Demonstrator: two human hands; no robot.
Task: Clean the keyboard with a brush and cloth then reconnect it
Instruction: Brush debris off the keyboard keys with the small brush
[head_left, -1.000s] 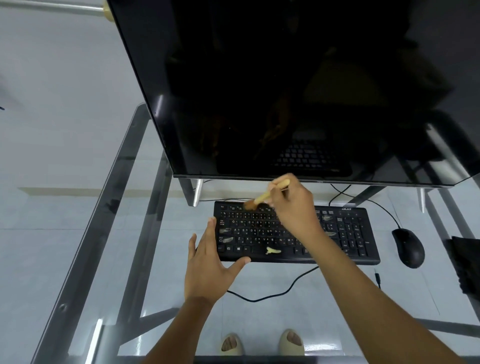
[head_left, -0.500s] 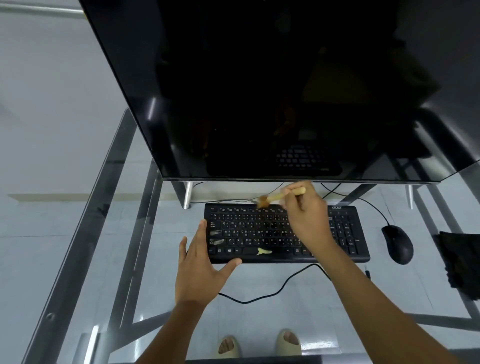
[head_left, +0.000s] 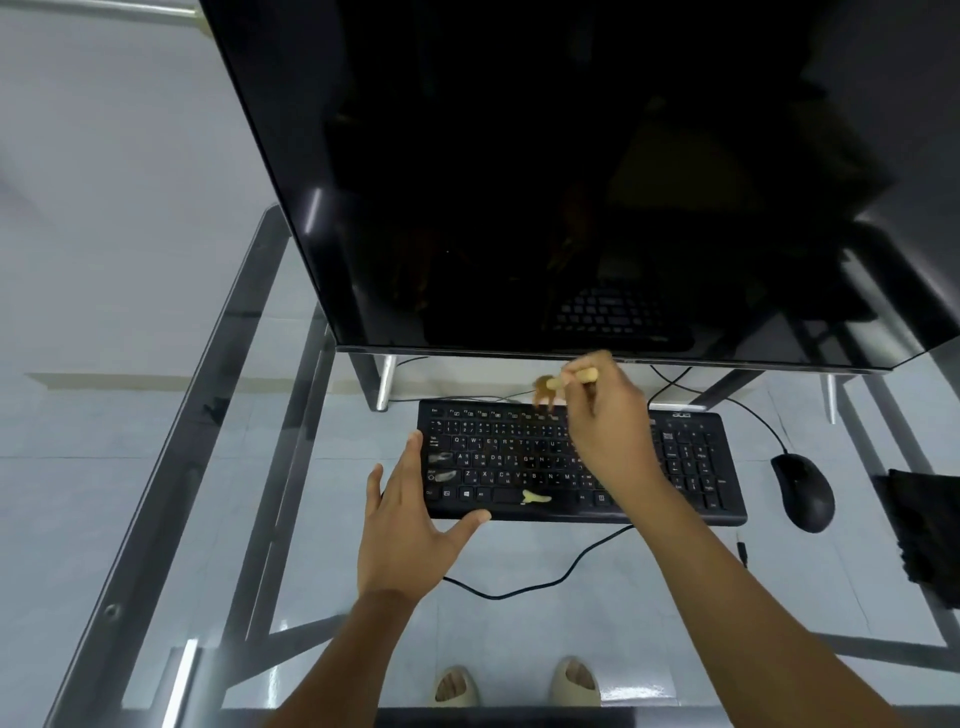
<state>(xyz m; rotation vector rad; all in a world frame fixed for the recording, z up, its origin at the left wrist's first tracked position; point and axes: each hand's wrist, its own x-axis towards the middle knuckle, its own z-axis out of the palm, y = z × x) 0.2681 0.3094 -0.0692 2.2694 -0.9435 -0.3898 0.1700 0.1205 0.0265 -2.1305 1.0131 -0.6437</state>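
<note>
Right hand (head_left: 608, 421) pinches the brush (head_left: 563, 384), bristles now lifted off the keyboard (head_left: 582, 462) past its far edge, further right than before. Left hand (head_left: 410, 525), fingers spread flat, still braces the keyboard's near-left corner on the glass desk (head_left: 156, 519).

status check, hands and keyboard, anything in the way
Right hand grips brush at the top key row. Left hand open, steadying the keyboard at its left front corner. Pale scrap on spacebar; cable unplugged.
</note>
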